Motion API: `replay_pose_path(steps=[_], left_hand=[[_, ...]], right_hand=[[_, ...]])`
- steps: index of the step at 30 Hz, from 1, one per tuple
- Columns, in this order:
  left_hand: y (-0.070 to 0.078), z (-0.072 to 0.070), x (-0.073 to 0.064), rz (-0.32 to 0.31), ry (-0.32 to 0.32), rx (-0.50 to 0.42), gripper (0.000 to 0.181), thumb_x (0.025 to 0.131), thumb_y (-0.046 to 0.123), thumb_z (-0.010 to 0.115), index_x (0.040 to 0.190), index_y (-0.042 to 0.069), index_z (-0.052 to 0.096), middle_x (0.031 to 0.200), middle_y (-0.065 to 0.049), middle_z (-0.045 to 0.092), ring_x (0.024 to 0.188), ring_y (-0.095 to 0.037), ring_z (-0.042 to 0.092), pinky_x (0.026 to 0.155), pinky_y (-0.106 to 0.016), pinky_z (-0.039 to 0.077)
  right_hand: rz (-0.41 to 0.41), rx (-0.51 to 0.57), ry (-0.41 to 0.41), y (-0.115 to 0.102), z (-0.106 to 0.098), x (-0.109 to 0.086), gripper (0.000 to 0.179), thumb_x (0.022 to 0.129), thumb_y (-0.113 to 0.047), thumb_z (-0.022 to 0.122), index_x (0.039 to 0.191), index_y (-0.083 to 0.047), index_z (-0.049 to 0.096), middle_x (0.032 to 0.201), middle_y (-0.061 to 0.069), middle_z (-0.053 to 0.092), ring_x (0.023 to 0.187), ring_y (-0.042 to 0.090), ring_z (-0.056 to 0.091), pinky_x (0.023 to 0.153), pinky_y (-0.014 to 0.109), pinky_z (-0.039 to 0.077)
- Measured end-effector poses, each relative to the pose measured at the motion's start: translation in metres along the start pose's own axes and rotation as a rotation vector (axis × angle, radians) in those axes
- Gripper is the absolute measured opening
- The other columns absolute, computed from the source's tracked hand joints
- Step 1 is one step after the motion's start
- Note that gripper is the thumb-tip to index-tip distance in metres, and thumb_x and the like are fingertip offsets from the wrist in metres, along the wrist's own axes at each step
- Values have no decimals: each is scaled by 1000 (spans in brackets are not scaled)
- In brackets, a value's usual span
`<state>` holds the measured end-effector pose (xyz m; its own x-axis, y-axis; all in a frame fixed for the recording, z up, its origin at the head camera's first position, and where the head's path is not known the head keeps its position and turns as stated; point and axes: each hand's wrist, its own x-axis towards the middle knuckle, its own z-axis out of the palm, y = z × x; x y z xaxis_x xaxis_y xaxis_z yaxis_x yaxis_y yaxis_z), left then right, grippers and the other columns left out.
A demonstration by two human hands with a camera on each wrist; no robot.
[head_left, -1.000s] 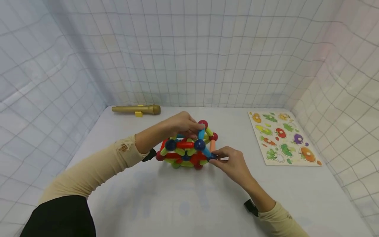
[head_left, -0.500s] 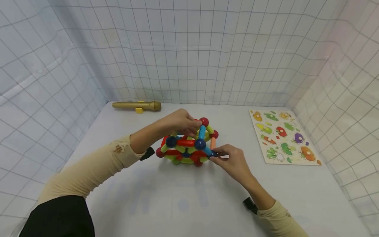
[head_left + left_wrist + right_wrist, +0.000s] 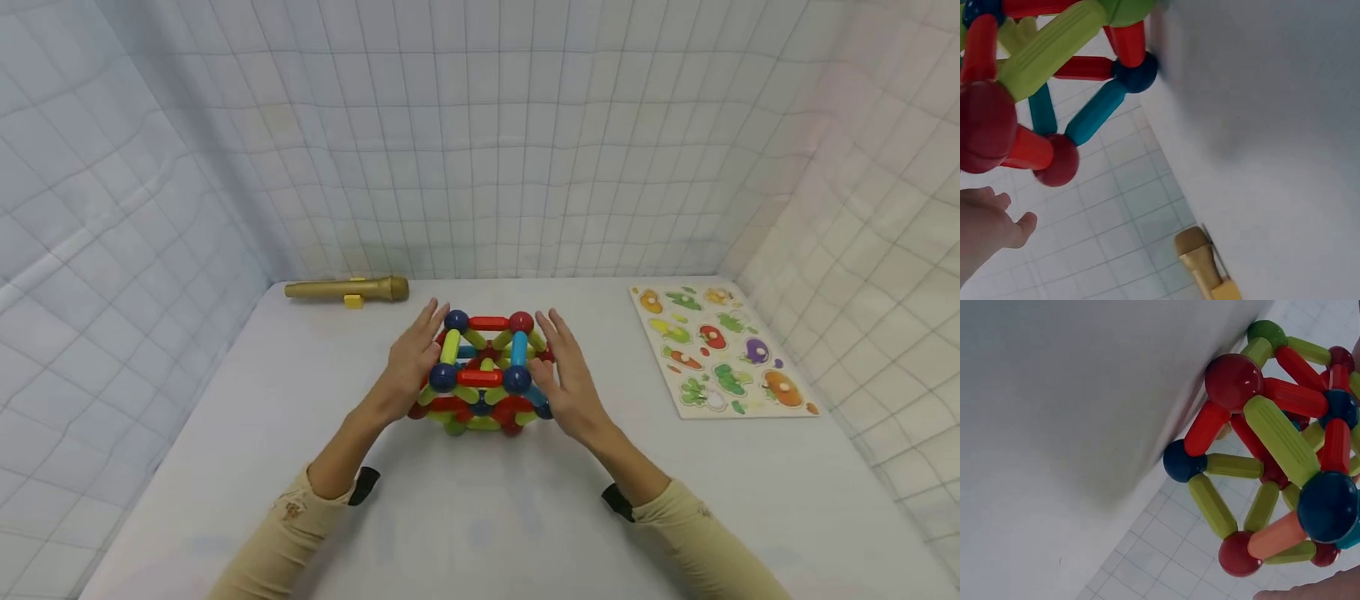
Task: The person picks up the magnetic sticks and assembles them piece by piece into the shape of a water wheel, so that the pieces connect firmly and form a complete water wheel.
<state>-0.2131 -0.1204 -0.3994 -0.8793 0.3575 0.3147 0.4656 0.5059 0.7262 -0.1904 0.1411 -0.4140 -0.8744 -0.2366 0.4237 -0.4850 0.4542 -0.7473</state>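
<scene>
A frame of magnetic rods and balls stands on the white table, built from red, lime, blue and orange rods joined by red, blue and green balls. Its left side is flanked by my left hand, fingers extended forward and thumb close to the lime rod. On the opposite side my right hand has its fingers straight too, thumb overlapping the blue rods. The left wrist view shows part of the left hand beside a red ball. In the right wrist view the right hand's edge appears below the frame.
A gold toy microphone with yellow supports lies at the back left. At the right lies a vegetable puzzle board. White gridded cloth walls the table at the back and both sides.
My left hand has left the frame's top and moved to its left side. My right hand has released the lower right blue ball and straightened its fingers. The frame's top now shows a closed square.
</scene>
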Motion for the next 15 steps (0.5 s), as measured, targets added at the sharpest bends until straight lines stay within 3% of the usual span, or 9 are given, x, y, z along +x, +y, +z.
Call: replay_pose_path(steps=[2, 6, 9, 12, 15], left_hand=[[-8, 9, 1, -2, -43, -65, 63, 101, 44, 18, 158, 18, 10, 166, -8, 2, 153, -35, 3, 116, -68, 2], [-14, 22, 2, -29, -79, -214, 66, 100, 50, 16, 158, 22, 1, 166, -8, 3, 151, -35, 10, 117, -66, 11], [-14, 26, 5, -41, -78, -224, 64, 100, 46, 15, 157, 23, -2, 166, -6, 2, 151, -34, 9, 117, -65, 8], [-13, 28, 8, -41, -67, -187, 63, 101, 43, 14, 157, 21, -3, 166, -3, 0, 153, -29, 1, 118, -64, -4], [-13, 30, 10, -49, -80, -177, 64, 100, 42, 14, 157, 20, -5, 166, -3, -2, 153, -28, -1, 118, -62, -7]], right_hand=[[3, 52, -45, 4, 7, 5, 64, 100, -42, 35, 157, -20, 17, 165, 7, 12, 152, 31, 12, 115, 69, 11], [27, 119, -87, 11, 17, 8, 61, 101, -41, 23, 158, -22, 9, 165, 3, 12, 153, 27, 9, 119, 62, 0], [31, 141, -89, 15, 19, 10, 61, 101, -38, 21, 158, -21, 6, 165, 1, 10, 153, 24, 6, 120, 59, -5], [36, 149, -88, 19, 20, 13, 62, 100, -36, 19, 158, -18, 4, 166, 1, 7, 154, 24, 4, 120, 58, -6], [54, 168, -103, 20, 20, 13, 64, 99, -36, 18, 157, -16, 0, 166, 1, 3, 154, 24, 0, 119, 59, -8]])
